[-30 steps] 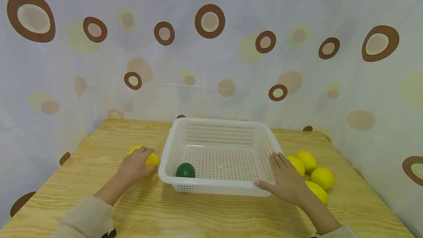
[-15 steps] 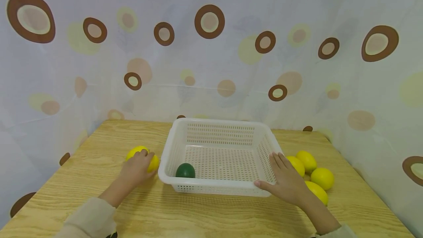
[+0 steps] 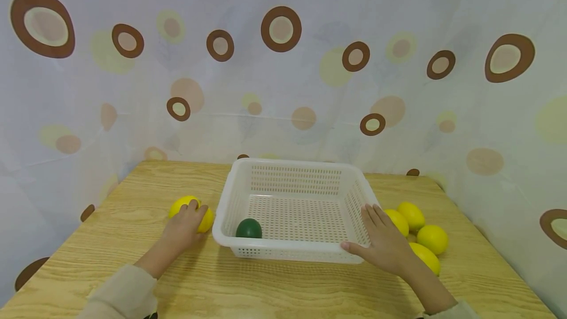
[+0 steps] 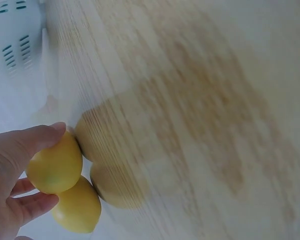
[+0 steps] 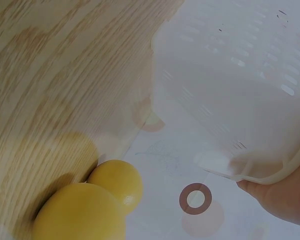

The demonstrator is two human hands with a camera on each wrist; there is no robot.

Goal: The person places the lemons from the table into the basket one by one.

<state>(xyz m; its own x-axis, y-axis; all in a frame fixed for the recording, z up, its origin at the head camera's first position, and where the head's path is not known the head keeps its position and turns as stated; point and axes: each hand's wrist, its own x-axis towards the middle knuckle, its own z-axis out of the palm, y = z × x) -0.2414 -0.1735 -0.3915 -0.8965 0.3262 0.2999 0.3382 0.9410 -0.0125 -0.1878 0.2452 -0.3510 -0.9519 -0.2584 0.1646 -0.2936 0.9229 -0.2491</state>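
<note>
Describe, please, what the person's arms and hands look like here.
Both the left hand and right hand are bare, with no gloves or rings visible. The left sleeve is pale beige, plain and loose-cuffed, ending above the wrist; only the edge of a similarly pale right sleeve shows. A small dark item by the left sleeve is too cut off to identify.

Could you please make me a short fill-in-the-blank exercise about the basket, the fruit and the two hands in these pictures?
1. The right hand rests on the rim of a basket that is ____ in colour.
2. The one round object inside the basket is ____ in colour.
3. The other hand, which grips a yellow fruit, is the person's ____ hand.
4. In the head view, the number of yellow fruits visible to the right of the basket is ____.

Missing words: white; green; left; four.
</note>
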